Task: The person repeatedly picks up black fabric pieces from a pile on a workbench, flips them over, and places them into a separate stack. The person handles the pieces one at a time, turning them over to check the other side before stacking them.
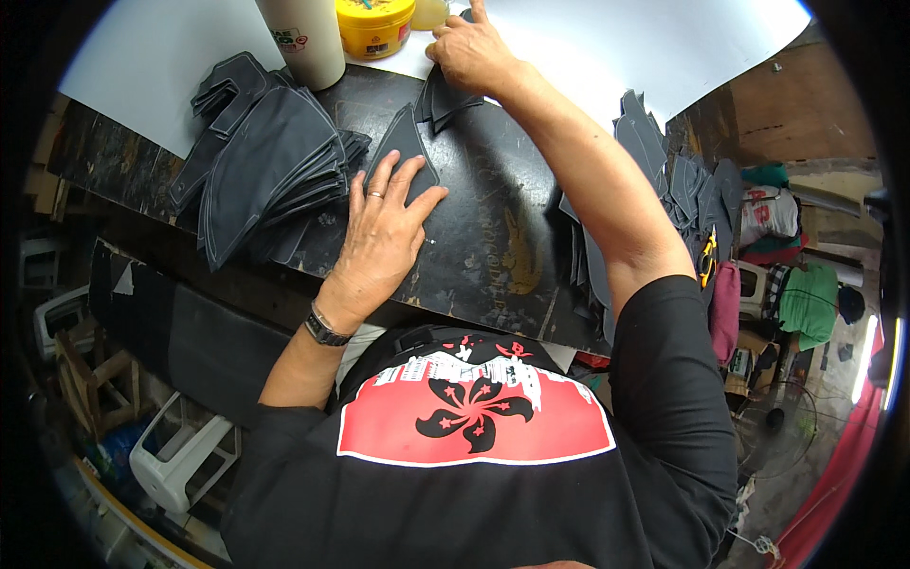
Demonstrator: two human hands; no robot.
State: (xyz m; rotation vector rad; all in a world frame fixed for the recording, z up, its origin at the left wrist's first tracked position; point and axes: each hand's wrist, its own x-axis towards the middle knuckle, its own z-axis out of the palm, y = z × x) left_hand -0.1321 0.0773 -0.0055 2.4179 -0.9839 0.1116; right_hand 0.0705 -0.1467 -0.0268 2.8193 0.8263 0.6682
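My left hand (377, 232) lies with its fingers stretched out on a dark grey, pointed cut piece (400, 140) of leather-like sheet, pressing it against the black tabletop. A thin pale line runs along the piece's edge. Farther off, my right hand (471, 55) is curled over the upper end of a small stack of dark cut pieces (445, 102). A dark tip shows between its fingers; how many pieces it grips is hidden. Left of my left hand, a thick, fanned pile of larger curved dark pieces (270, 156) overhangs the table's near edge.
A white cylindrical container (305, 45) and a yellow tub (374, 30) stand at the back. Large white sheets (588, 47) cover the far side. More dark pieces (645, 142) lie by my right arm, with yellow-handled snips (708, 254) beside them. The black tabletop (483, 218) is scuffed.
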